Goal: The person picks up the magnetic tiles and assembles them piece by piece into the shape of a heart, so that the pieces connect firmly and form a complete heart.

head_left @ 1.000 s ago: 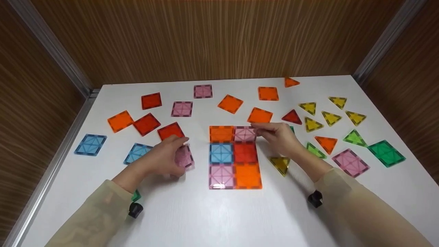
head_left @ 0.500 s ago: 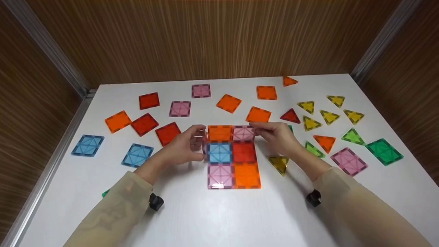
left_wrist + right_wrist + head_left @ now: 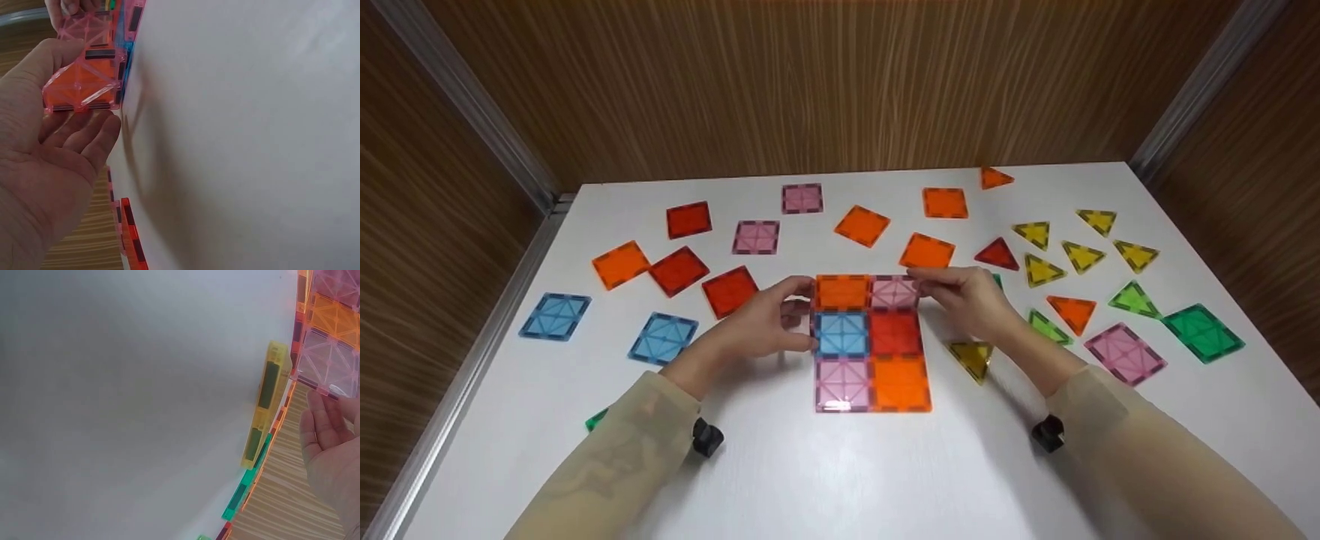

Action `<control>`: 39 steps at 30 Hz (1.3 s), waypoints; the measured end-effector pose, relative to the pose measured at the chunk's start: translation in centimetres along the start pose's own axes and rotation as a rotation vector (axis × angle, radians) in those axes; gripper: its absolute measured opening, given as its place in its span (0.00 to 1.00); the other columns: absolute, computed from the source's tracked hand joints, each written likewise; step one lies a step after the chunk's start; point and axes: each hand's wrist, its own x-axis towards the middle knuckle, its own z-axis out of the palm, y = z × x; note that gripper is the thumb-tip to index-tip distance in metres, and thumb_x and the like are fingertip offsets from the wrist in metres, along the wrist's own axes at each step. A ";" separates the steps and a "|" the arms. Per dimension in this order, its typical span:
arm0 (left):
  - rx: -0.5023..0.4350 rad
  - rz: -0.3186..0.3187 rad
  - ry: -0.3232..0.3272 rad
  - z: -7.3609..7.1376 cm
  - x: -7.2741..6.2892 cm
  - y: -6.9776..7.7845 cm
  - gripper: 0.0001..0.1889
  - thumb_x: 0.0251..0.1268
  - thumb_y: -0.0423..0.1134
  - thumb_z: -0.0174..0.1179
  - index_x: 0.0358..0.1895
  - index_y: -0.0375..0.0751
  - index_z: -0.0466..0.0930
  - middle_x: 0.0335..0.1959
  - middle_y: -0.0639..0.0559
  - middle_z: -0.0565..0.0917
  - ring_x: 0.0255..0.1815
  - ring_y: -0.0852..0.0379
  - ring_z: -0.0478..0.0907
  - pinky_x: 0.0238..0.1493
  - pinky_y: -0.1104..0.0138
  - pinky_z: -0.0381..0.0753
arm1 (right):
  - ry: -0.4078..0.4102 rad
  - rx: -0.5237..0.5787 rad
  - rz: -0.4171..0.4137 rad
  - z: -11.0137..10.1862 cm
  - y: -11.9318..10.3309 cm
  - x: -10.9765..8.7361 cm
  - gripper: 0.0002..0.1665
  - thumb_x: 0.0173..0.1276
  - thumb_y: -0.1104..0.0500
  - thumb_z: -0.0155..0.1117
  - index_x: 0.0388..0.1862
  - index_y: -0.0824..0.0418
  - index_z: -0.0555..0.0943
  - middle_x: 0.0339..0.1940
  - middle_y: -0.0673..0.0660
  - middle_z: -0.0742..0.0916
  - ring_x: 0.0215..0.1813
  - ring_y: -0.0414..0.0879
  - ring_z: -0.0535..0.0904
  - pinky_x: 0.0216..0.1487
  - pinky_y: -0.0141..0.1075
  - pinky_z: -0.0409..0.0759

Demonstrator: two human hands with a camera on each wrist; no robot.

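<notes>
Flat magnetic tiles lie joined at the table's middle: blue [image 3: 842,334], red [image 3: 895,334], pink [image 3: 842,384] and orange [image 3: 901,384]. Behind the blue and red ones, an orange square tile [image 3: 842,292] and a pink square tile [image 3: 894,292] stand upright side by side. My left hand [image 3: 754,326] pinches another pink square tile [image 3: 81,84] between thumb and fingers. It stands on edge along the blue tile's left side, nearly edge-on in the head view. My right hand [image 3: 975,300] pinches the right edge of the upright back pink tile.
Loose square tiles, such as a red one [image 3: 730,292] and a blue one [image 3: 663,338], lie left and behind. Several yellow triangle tiles [image 3: 1082,256] spread to the right, one [image 3: 972,360] close beside the joined tiles. The white table [image 3: 840,480] has wood-grain walls around it.
My left hand has moved right with its pink square tile, from beside the red tile to the blue tile's left edge, standing it upright. The right hand stays at the back pink tile.
</notes>
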 end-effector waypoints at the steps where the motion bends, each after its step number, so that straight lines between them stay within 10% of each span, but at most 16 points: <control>1: -0.004 0.002 0.001 0.0 0.0 0.0 0.45 0.63 0.36 0.78 0.81 0.54 0.63 0.75 0.56 0.71 0.76 0.54 0.71 0.73 0.60 0.74 | 0.000 -0.001 0.000 0.0 0.0 0.0 0.21 0.81 0.67 0.62 0.68 0.57 0.85 0.60 0.54 0.90 0.57 0.50 0.87 0.57 0.28 0.83; 17: -0.014 -0.004 -0.037 -0.6 -0.1 0.2 0.49 0.62 0.37 0.78 0.84 0.60 0.59 0.79 0.56 0.68 0.80 0.51 0.67 0.74 0.58 0.72 | -0.018 -0.036 0.042 -0.5 -0.2 -0.1 0.21 0.81 0.65 0.61 0.68 0.55 0.85 0.58 0.53 0.91 0.57 0.49 0.87 0.61 0.34 0.83; 25: 0.009 0.016 0.088 -5.0 -1.1 -0.3 0.45 0.66 0.36 0.75 0.84 0.52 0.61 0.80 0.44 0.68 0.79 0.45 0.68 0.73 0.53 0.73 | -0.007 -0.016 0.055 -0.5 -0.1 -0.1 0.20 0.81 0.65 0.62 0.67 0.53 0.86 0.57 0.53 0.91 0.57 0.53 0.87 0.57 0.28 0.83; 31: 0.182 -0.113 0.265 -8.1 -1.1 -1.8 0.42 0.67 0.41 0.75 0.82 0.49 0.65 0.79 0.44 0.69 0.78 0.43 0.69 0.72 0.49 0.75 | -0.008 -0.006 0.059 -0.4 0.0 -0.2 0.21 0.81 0.66 0.62 0.68 0.54 0.86 0.58 0.53 0.91 0.57 0.53 0.87 0.58 0.28 0.83; 39: 0.397 -0.242 0.219 -8.4 -0.5 -3.3 0.46 0.66 0.46 0.76 0.84 0.50 0.61 0.80 0.43 0.68 0.75 0.41 0.65 0.74 0.42 0.71 | -0.020 -0.024 0.042 -0.1 0.1 0.0 0.21 0.81 0.66 0.61 0.69 0.55 0.85 0.59 0.54 0.90 0.58 0.49 0.87 0.61 0.34 0.83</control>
